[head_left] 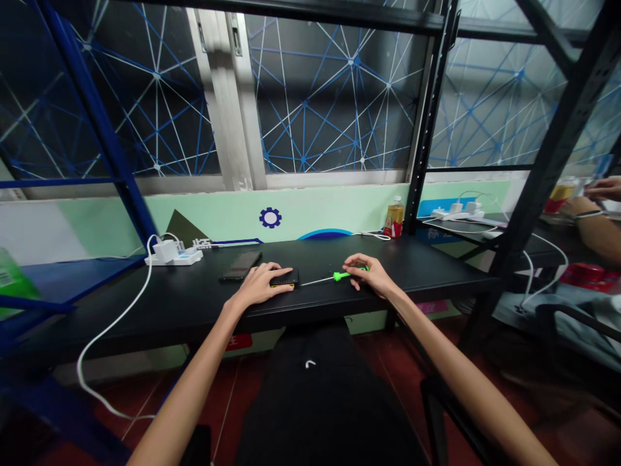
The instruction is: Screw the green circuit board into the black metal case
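Note:
My left hand (262,283) grips a small flat black object with a yellow lower edge (287,279) on the desk, its thumb along the near side and its fingers over the top. What kind of object it is I cannot make out. In my right hand (372,274) is a screwdriver with a bright green handle (341,276), pinched between thumb and fingers. Its thin metal shaft lies nearly level and points left, the tip at the black object's right end; whether they touch I cannot tell. A dark phone (241,265) lies just beyond my left hand.
On the black desk (194,298) stand a white power strip (175,254) with a trailing cable at left and a drink bottle (394,217) at back right. Tiny dark specks lie near my right hand. A shelf post (429,123) rises behind; another person's arm (601,230) shows far right.

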`<state>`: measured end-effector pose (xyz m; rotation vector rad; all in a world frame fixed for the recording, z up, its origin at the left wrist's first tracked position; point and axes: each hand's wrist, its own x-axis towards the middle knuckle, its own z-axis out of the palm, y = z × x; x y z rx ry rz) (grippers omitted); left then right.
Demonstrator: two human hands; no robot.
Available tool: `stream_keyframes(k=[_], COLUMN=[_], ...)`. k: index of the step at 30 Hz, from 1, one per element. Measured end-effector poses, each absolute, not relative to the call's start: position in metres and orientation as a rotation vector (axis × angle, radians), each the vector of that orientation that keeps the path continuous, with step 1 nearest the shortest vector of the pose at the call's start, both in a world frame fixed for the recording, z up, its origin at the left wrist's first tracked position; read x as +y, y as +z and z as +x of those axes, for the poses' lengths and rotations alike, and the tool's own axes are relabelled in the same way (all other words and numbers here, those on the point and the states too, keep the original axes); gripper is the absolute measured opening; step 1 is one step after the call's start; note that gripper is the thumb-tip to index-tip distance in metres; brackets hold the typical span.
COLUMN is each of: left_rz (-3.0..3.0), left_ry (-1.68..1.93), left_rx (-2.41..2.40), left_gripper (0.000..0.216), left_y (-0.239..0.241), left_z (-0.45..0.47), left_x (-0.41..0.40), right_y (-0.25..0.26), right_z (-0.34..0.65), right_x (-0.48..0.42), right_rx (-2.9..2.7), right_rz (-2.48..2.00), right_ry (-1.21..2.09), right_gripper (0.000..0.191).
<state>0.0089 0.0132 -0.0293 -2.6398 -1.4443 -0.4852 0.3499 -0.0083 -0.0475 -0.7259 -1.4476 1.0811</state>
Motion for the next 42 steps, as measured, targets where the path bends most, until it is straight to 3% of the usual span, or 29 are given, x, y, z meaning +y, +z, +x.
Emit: stream_keyframes(k=[19,42], left_rz=[-2.621,-2.600], left_ry=[-0.467,-0.498], left_rx=[-1.465,-1.451], left_gripper=[0.064,0.061], left_y=[-0.0274,-0.0315], left_z=[0.0110,0.0114], left_x=[0.0101,0.0105], right_y=[-0.0487,-0.0478], right_z=[0.3486,0.3495], right_x=[-0.0083,-0.0092], right_rx=[-1.450,-1.435], right_rz=[-0.753,-0.791], right_ry=[1.052,1.127], right_gripper=[0.034,0.044])
